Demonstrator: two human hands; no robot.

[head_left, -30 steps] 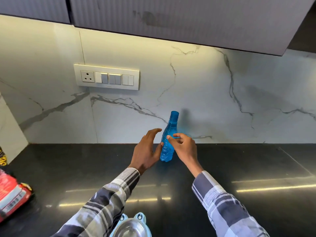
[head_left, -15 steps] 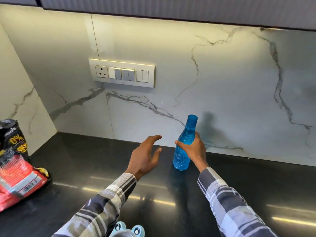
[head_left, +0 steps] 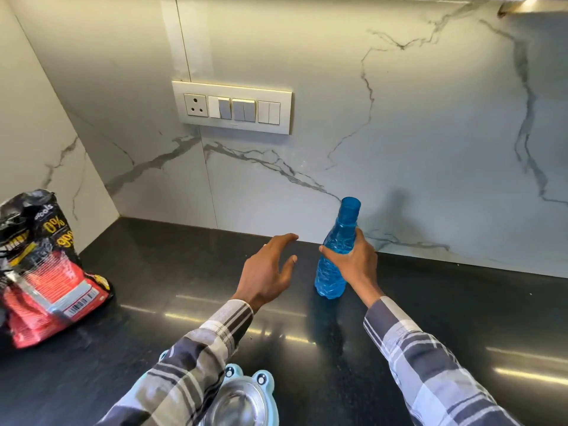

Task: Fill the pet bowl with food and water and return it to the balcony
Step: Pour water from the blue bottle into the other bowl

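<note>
Head view: glossy black stone countertop (head_left: 445, 302) runs back to a white grey-veined marble backsplash (head_left: 399, 133), with a side wall closing the left corner. A cream switch-and-socket panel (head_left: 232, 107) sits on the backsplash. A crumpled red-and-black printed food bag (head_left: 46, 278) lies at the counter's left edge; bare counter lies between it and the hands. The translucent blue plastic water bottle (head_left: 335, 256) stands upright near the backsplash, capped. Right hand (head_left: 353, 262) grips it around the middle. Left hand (head_left: 267, 272) is just beside the bottle, apart from it, fingers spread, holding nothing. The light-blue frog-eyed pet bowl with steel insert (head_left: 246, 398) sits at the near edge, partly under the left plaid sleeve (head_left: 184, 364).
</note>
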